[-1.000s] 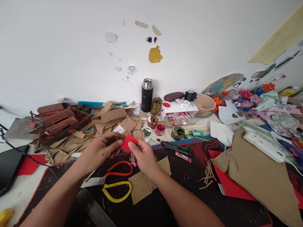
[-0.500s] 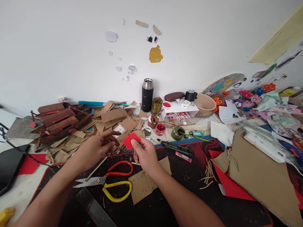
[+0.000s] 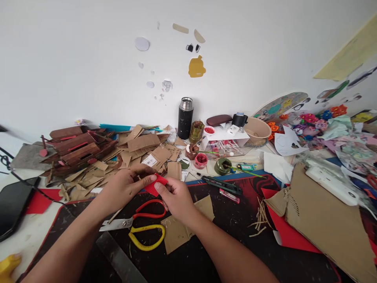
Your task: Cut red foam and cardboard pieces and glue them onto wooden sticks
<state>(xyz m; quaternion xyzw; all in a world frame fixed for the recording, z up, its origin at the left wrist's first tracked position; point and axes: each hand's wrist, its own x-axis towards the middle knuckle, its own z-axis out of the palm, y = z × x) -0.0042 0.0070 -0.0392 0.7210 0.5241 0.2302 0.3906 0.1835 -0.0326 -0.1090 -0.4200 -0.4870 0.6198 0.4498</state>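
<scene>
Head view: the red ridged card [image 3: 151, 189] is pinched by the left hand [image 3: 122, 190] and right hand [image 3: 177, 199], short of the worktop's [image 3: 28, 232] far edge; ridges could be crushed by hard squeezing.

Probably a craft workspace: paint pots [image 3: 200, 161], scissors [image 3: 125, 223], cardboard scraps [image 3: 147, 144].

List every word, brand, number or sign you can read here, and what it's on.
No text reads with certainty.
White barcode label on cardboard: lettering too small.
Dark cutter: pale marking, too blurred.
Pink-red pack: print too small.
Red ridged piece: no text visible.
</scene>
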